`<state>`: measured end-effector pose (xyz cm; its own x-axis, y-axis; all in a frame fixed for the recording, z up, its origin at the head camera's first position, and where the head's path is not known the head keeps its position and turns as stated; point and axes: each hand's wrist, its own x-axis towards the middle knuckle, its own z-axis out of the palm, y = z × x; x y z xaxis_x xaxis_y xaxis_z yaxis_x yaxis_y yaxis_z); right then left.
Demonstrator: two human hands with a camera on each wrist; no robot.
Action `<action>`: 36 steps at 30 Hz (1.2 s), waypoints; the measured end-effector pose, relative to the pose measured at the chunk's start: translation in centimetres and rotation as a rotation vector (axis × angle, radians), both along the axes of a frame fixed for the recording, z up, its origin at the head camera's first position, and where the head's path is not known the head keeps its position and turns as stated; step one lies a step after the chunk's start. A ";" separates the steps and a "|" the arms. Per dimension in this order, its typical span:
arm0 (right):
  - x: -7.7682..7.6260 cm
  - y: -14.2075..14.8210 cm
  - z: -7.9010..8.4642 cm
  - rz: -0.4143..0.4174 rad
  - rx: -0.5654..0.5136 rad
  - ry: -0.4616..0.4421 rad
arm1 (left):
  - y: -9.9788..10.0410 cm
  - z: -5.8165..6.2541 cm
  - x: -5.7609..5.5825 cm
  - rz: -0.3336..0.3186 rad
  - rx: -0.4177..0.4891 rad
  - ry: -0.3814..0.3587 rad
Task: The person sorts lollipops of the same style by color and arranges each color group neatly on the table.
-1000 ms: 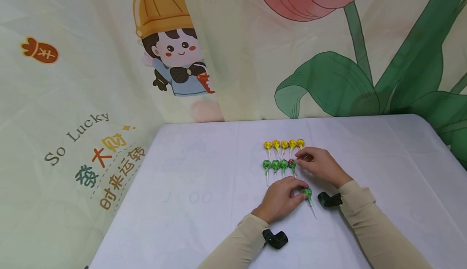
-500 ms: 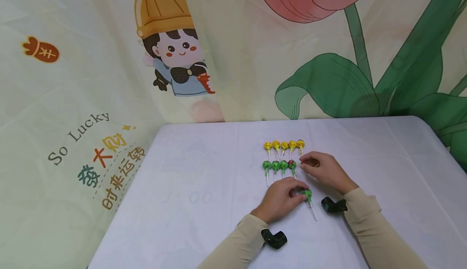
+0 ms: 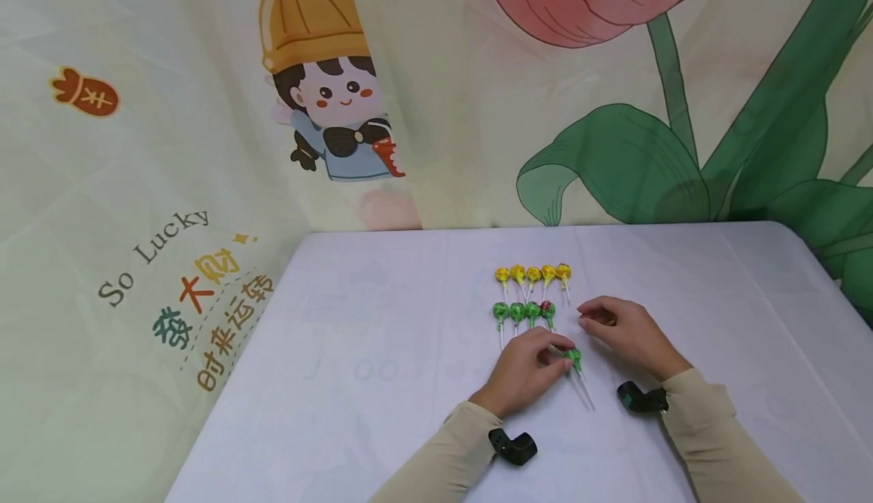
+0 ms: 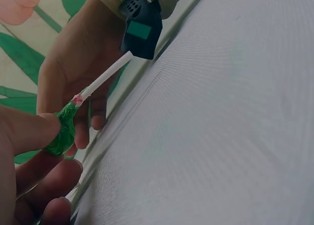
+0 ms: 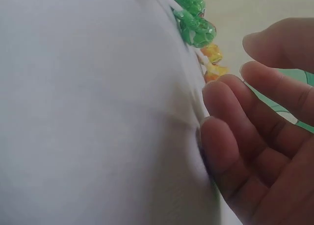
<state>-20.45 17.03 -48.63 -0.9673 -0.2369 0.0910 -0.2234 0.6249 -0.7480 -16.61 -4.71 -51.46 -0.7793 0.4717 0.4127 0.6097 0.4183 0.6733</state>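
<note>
My left hand (image 3: 524,370) pinches a green-wrapped lollipop (image 4: 66,132) by its candy head between thumb and fingers. Its white stick points down and toward me in the head view. My right hand (image 3: 630,334) holds nothing; its fingers are relaxed, with a gap between thumb and fingertips in the right wrist view. Just left of it lies a row of green lollipops (image 3: 517,312), the rightmost with some red on its wrapper. Behind them runs a row of yellow lollipops (image 3: 533,274), sticks toward me. My left hand partly covers the green row's sticks.
A white cloth covers the table (image 3: 382,298). Behind the table hangs a printed backdrop (image 3: 464,109) with a cartoon figure, a tulip and lettering. Each wrist carries a small black camera (image 3: 514,448).
My right hand has drawn back to the right and toward me, away from the rightmost green lollipop, which stays in the row. My left hand has barely moved and still holds its lollipop.
</note>
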 end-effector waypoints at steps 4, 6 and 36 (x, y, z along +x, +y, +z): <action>0.5 0.3 -0.3 -0.008 -0.002 -0.013 | 0.0 -0.3 -0.2 -0.010 0.043 0.004; 0.7 0.4 -0.4 -0.011 -0.001 -0.017 | 0.0 -0.4 -0.2 -0.013 0.057 0.006; 1.7 1.4 -1.0 -0.043 -0.024 -0.022 | -0.1 1.8 -1.2 0.082 0.160 -0.179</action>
<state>-18.74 18.44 -49.64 -0.9783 -0.1935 0.0747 -0.1803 0.6154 -0.7673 -17.85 -4.79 -49.71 -0.8798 0.3435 0.3285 0.4428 0.3413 0.8291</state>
